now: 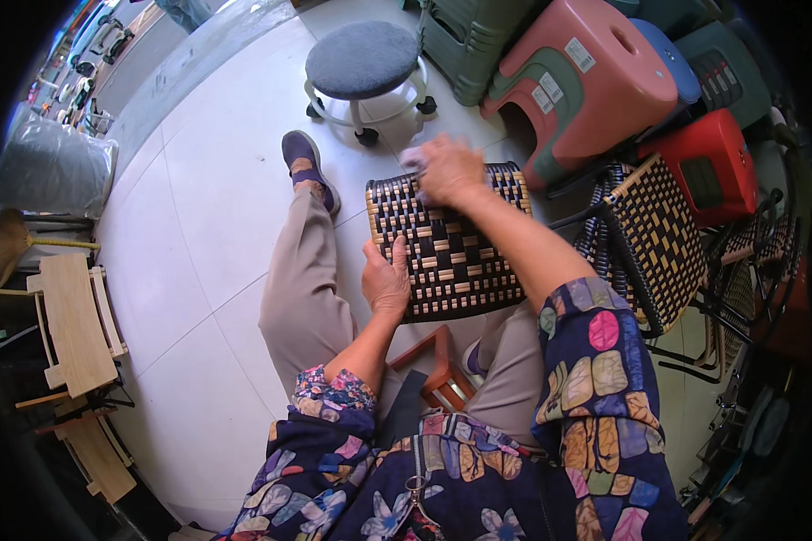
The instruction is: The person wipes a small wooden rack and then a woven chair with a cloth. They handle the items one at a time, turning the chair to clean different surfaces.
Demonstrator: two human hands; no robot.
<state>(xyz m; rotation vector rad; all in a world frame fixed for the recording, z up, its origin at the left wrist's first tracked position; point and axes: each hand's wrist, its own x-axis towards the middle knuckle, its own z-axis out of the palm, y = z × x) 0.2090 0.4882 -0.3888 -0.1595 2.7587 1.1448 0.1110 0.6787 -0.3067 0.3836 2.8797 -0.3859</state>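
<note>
A woven stool seat (457,260) in black and tan strips lies between my knees, its patterned face turned up. My left hand (386,277) grips its left edge, with the thumb on top of the weave. At the far edge, my right hand (450,172) presses a pale cloth (416,161) against the seat and is blurred by motion. Most of that cloth is hidden under the fingers. The seat's legs are out of sight. Below the seat, part of a reddish-brown wooden stool (440,368) shows between my legs.
A round grey-cushioned stool on casters (362,61) stands ahead. To the right are stacked pink plastic stools (589,81), a red plastic stool (710,166) and another woven stool (656,247). Small folding wooden stools (78,324) line the left side, near a plastic-wrapped item (51,166).
</note>
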